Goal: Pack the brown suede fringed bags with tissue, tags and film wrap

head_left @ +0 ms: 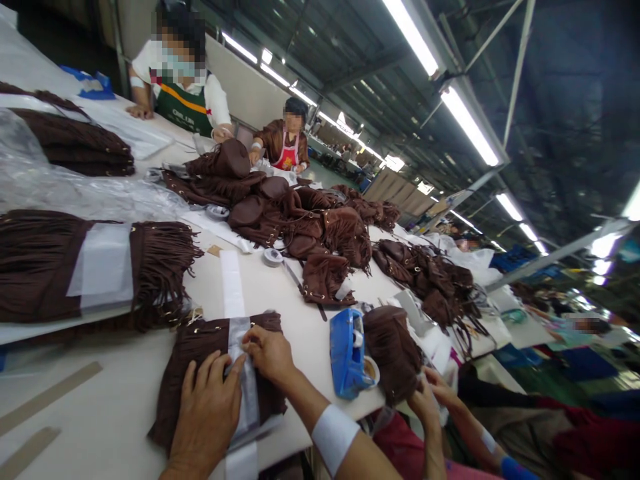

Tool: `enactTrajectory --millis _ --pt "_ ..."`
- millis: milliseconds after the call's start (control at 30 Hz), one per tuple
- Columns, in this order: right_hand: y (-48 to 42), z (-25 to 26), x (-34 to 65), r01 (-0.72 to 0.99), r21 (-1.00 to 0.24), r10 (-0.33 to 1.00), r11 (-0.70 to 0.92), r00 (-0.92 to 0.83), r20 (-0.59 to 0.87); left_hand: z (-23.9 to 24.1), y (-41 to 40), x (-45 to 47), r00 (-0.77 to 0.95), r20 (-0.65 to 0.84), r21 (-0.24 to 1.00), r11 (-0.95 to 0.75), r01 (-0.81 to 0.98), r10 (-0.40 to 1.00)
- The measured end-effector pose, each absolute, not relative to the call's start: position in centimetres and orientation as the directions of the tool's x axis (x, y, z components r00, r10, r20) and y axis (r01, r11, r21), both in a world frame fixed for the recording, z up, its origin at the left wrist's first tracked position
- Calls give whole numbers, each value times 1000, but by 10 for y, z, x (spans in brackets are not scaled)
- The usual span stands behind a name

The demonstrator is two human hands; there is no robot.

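A dark brown fringed bag [200, 347] lies on the table in front of me, with a whitish, see-through strip [243, 387] wrapped across it. My left hand [207, 407] rests on the bag with its fingers spread, its thumb by the strip. On the strip's upper part, my right hand [270, 353] has its thumb and fingers pinched together; whatever lies between them is too small to make out. A long white paper strip [231, 283] runs out from beneath the bag at both ends.
A blue tape dispenser [347, 353] stands to the right, beside another brown bag [393, 350] in a co-worker's hands [430, 400]. Wrapped fringed bags [45, 267] lie at left. A heap of brown bags [300, 220] fills the table's middle; two people stand beyond.
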State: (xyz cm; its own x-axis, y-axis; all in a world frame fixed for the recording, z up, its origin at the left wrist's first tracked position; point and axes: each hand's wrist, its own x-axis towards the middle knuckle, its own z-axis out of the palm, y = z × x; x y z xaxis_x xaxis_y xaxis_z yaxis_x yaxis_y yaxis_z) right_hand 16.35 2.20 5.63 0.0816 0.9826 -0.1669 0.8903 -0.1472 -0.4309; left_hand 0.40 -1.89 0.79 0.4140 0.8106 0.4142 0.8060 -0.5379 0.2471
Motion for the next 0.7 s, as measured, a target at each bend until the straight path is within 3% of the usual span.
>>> enactTrajectory --millis 500,600,700 --pt "22 84 183 939 -322 963 120 -189 -193 10 -21 6 438 439 161 -548 821 785" --pt "6 93 189 945 -318 975 81 -141 -173 10 -23 6 445 458 151 -561 814 770" --pt "-39 100 203 889 -457 997 -41 8 -74 -5 -18 5 450 468 183 -582 792 760"
